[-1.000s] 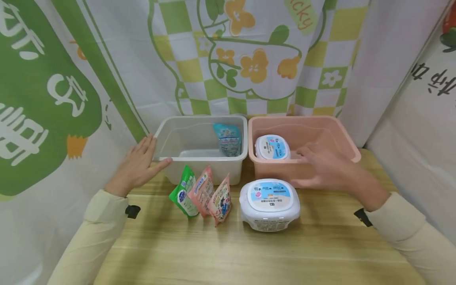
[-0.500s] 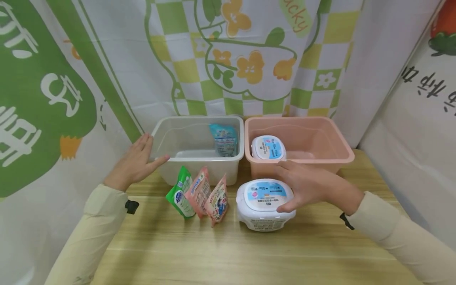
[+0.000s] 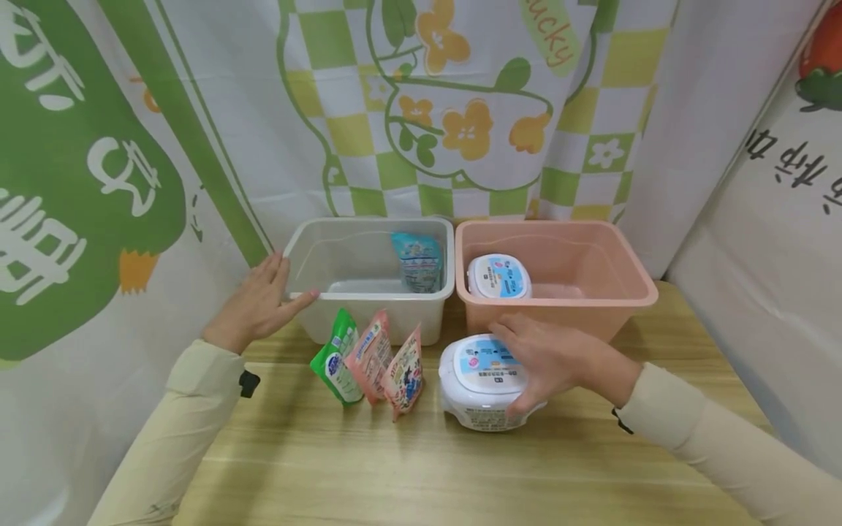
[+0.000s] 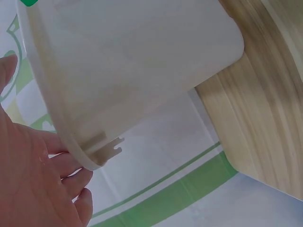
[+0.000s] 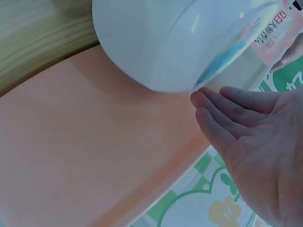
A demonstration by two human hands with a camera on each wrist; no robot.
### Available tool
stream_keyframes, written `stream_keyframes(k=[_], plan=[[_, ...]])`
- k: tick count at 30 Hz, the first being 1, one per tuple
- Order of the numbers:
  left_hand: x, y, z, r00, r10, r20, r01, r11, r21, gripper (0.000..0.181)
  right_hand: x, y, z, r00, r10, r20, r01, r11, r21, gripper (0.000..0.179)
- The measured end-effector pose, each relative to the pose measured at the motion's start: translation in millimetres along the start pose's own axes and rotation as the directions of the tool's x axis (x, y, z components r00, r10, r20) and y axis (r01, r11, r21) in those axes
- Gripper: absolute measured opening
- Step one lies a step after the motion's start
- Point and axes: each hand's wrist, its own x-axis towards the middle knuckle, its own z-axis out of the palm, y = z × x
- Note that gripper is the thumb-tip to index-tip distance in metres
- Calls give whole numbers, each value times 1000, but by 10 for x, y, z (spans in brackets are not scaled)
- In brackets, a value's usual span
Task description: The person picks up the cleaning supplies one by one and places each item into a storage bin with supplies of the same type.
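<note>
My left hand (image 3: 253, 307) rests on the left rim of the white bin (image 3: 368, 314), thumb stretched along its front edge. In the left wrist view, the fingers of this hand (image 4: 71, 172) lie at the bin's corner. My right hand (image 3: 549, 358) spans the right side of a white lidded tub (image 3: 476, 409) with a blue label, standing on the table. Its thumb is at the tub's near side and its other fingers at the far side. In the right wrist view, rather straight fingertips (image 5: 201, 97) are right at the edge of the tub (image 5: 147, 52).
A pink bin (image 3: 579, 314) beside the white one holds a similar tub (image 3: 500, 276). A blue pouch (image 3: 419, 261) stands inside the white bin. In front, a green pouch (image 3: 338, 361) and two pink pouches (image 3: 370, 358) stand on the wooden table (image 3: 395, 467).
My right hand has come from over the pink bin, down and left onto the tub in front of it. My left hand has stayed at the white bin's rim.
</note>
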Motion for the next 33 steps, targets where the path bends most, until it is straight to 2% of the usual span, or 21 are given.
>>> stream_keyframes(k=[11, 21, 33], plan=[[-16, -14, 79, 1000, 1, 21, -1, 1000, 11, 103, 77, -39, 105, 999, -50, -5, 50, 998, -29, 125], [-20, -31, 106, 999, -14, 30, 14, 1000, 16, 103, 165, -13, 169, 999, -39, 27, 39, 999, -4, 125], [7, -37, 153, 1000, -10, 5, 10, 1000, -29, 104, 235, 47, 304, 998, -53, -46, 53, 999, -1, 123]])
